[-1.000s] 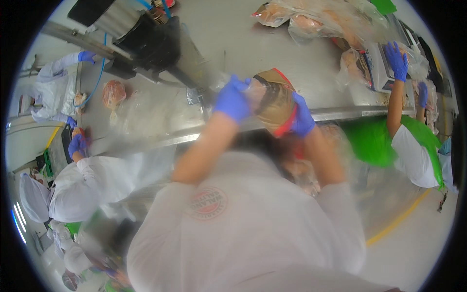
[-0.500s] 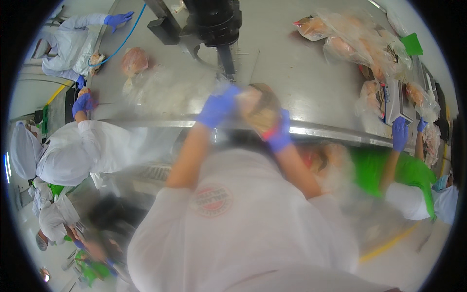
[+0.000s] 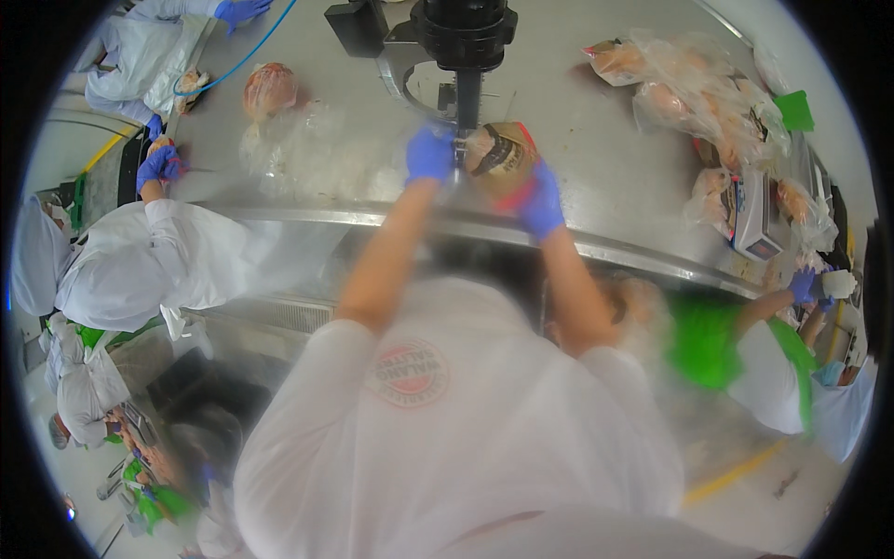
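Observation:
Both my gloved hands are at a plump bag of meat (image 3: 503,156), a clear bag with a dark printed label and red edges. My left hand (image 3: 431,154) is closed at the gathered neck of the bag, by the foot of a black upright machine (image 3: 464,37). What its fingers pinch is partly hidden by blur. My right hand (image 3: 540,203) grips the wide red-edged end from the right. The bag lies tilted just above the steel table (image 3: 596,186), against the machine's lower bar (image 3: 468,101).
Left of the machine sit a bagged round piece of meat (image 3: 270,90) and crumpled clear bags (image 3: 303,144). A pile of bagged meat (image 3: 684,88) and a scale (image 3: 759,219) stand at the right. Co-workers' gloved hands (image 3: 160,165) show at the far left, others at the far right.
Both my hands have brought the bag up to the machine's lower bar, its neck now at the bar. The right co-worker's hands have left the scale and hold something white.

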Available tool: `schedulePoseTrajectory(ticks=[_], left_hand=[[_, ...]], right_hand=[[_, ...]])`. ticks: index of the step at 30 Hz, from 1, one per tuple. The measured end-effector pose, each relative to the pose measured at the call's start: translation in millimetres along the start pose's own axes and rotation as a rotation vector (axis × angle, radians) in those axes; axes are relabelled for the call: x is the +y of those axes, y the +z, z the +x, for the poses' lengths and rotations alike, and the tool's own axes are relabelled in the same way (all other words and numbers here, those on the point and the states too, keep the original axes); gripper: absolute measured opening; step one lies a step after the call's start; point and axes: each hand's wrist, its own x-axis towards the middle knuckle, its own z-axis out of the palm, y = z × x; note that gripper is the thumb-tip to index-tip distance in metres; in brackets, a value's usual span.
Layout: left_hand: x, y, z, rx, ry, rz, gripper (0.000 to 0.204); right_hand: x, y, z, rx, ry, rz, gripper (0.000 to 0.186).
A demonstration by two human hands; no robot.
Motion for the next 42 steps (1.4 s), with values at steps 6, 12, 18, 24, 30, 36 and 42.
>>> schedulePoseTrajectory(ticks=[6, 12, 18, 24, 30, 36, 42], left_hand=[[16.9, -10.5, -24.8, 0.010, 0.035, -0.153, 0.023], [3.5, -12.2, -9.2, -0.136, 0.126, -0.122, 0.025], [-11.6, -7.8, 9.5, -0.284, -0.028, -0.099, 0.025], [28.2, -37.1, -15.1, -0.375, -0.342, -0.529, 0.020], [61.7, -85.3, -42.8, -0.387, 0.987, 0.195, 0.028], [85.0, -132.9, -84.7, -0.284, -0.140, -0.636, 0.023], [31.4, -216.7, -32.2, 0.407, 0.760, 0.497, 0.012]], right_hand=[[12.8, 7.3, -13.9, 0.037, 0.129, 0.373, 0.056], [24.4, 8.3, 11.6, 0.036, 0.146, 0.553, 0.053], [14.7, 8.6, 26.5, 0.055, 0.124, 0.479, 0.044], [2.1, 19.8, 33.5, 0.045, -0.065, -0.054, 0.037], [-18.3, 32.0, 21.9, -0.240, -0.253, -0.601, 0.047], [-134.7, 54.5, -37.7, 0.136, 0.154, -0.129, 0.047], [-192.3, -93.0, -79.5, 1.463, -0.576, -1.579, 0.090]])
